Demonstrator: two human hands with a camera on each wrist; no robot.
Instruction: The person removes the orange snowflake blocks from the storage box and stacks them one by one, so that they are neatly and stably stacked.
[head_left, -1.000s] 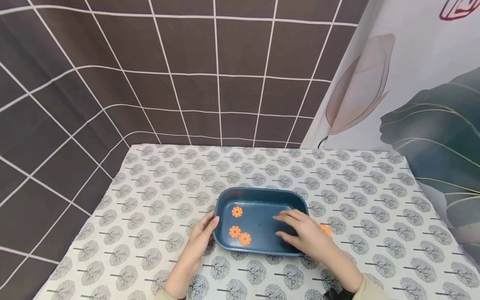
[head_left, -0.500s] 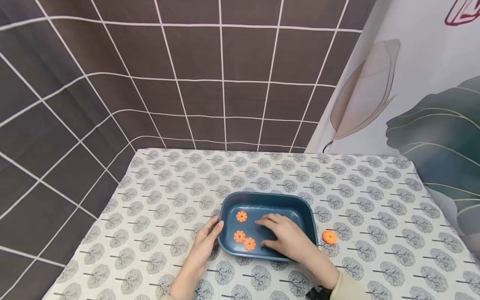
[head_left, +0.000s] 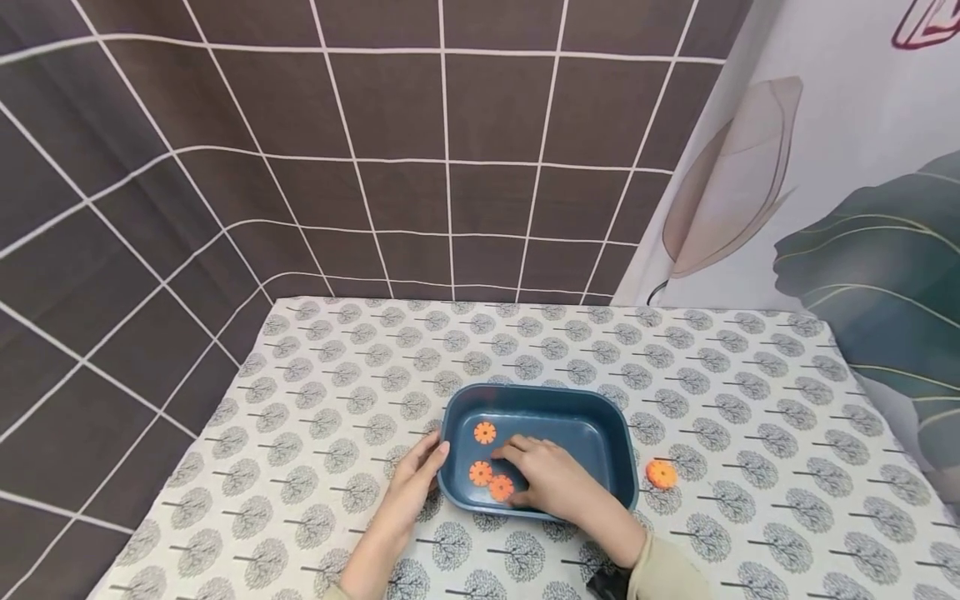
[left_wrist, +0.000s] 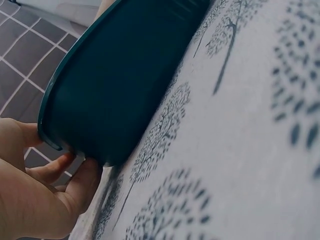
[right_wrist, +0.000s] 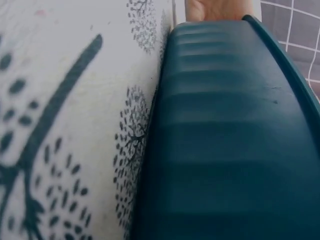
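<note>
A dark blue rectangular basin [head_left: 615, 417] stands on the table. Three orange notched discs lie in its left part: one disc [head_left: 485, 432] toward the back, a second disc [head_left: 480, 473] nearer the front, and a third disc [head_left: 501, 487] touching the second. My left hand [head_left: 412, 479] grips the basin's left end, thumb at the rim; the left wrist view has its fingers [left_wrist: 82, 182] against the end wall. Inside the basin, my right hand [head_left: 551, 477] reaches left with loosely bent fingers spread around the third disc's right side, thumb close to it. The right wrist view mostly shows the basin's ribbed outer wall [right_wrist: 225, 140].
More orange discs, seemingly a small stack [head_left: 662, 474], sit on the tablecloth just right of the basin. A tree-patterned cloth [head_left: 360, 367] covers the table. Behind it hangs a dark grid-patterned curtain [head_left: 390, 108], with a leaf-printed white one [head_left: 825, 108] at the right.
My right hand has moved left across the basin toward the front discs, uncovering the orange stack outside. My left hand keeps its place at the left end. The head view has shifted slightly.
</note>
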